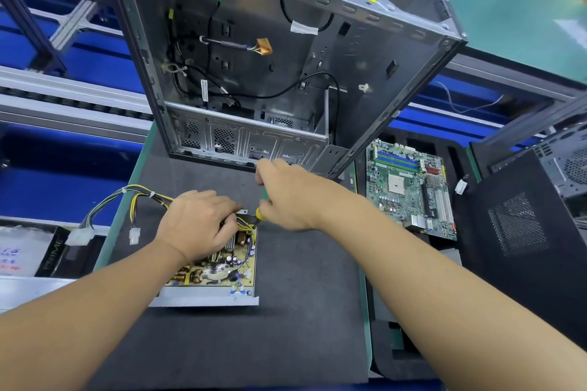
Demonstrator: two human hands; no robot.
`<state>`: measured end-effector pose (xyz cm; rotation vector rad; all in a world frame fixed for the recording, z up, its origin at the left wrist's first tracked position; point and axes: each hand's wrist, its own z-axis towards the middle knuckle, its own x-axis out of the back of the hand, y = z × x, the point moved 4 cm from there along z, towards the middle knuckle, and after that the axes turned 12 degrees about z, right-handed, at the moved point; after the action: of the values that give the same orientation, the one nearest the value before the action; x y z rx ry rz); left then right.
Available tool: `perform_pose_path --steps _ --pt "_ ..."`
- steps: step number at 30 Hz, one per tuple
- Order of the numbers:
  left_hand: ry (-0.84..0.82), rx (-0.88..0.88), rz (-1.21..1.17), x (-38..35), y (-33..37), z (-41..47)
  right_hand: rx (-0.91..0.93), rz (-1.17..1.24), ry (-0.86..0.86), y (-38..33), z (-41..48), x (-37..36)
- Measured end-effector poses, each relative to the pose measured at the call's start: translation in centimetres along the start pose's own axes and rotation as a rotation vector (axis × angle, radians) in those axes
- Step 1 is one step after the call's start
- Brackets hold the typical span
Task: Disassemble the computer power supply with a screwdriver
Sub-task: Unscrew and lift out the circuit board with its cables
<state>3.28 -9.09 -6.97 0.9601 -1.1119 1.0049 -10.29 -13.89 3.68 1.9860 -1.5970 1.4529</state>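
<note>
The opened power supply [219, 267] lies on the dark mat, its yellowish circuit board exposed in a grey metal tray. My left hand [197, 222] rests on its far end, fingers curled over the yellow and black wire bundle [146, 197] where it leaves the board. My right hand [289, 197] grips a screwdriver [261, 212] with a green and yellow handle. The tool points down at the board's far right corner; its tip is hidden.
An empty grey computer case [254, 57] stands open just beyond the hands. A green motherboard [409, 190] lies to the right, a black case panel [514, 225] beyond it. White connectors [79, 236] hang off the mat's left edge. Blue racks lie to the left.
</note>
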Motion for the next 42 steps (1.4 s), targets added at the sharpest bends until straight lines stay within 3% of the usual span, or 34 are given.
perform_pose_path --steps 2,6,11,18,22,25,28,32,37,42 --pt "0.007 -0.003 0.002 0.03 -0.05 -0.05 -0.024 0.04 -0.072 0.14 -0.34 -0.2" --pt "0.006 -0.01 0.007 0.07 -0.09 -0.13 -0.08 0.018 0.088 0.38 -0.74 -0.31" --pt "0.003 -0.01 0.01 0.06 -0.17 -0.06 -0.086 0.018 0.092 0.27 -0.48 -0.28" --pt "0.021 -0.021 -0.004 -0.06 -0.3 -0.21 -0.115 0.175 -0.096 0.49 -0.52 -0.41" --pt "0.043 -0.015 -0.026 0.14 -0.52 -0.22 -0.187 0.134 0.037 0.53 -0.41 -0.61" --pt "0.021 -0.011 0.009 0.15 -0.51 -0.24 -0.128 -0.024 0.1 0.27 -0.37 -0.44" --pt "0.003 -0.013 0.009 0.2 -0.6 -0.15 -0.074 0.027 0.066 0.0 -0.46 -0.48" --pt "-0.007 -0.045 0.003 0.05 -0.47 -0.2 -0.135 0.198 -0.053 0.4 -0.83 -0.83" --pt "-0.005 -0.029 -0.035 -0.32 -0.64 -0.34 -0.214 0.087 0.135 0.41 -1.04 -0.8" --pt "0.021 0.007 -0.074 -0.47 -0.88 -0.35 -0.107 0.102 0.085 -0.31 -0.34 -0.63"
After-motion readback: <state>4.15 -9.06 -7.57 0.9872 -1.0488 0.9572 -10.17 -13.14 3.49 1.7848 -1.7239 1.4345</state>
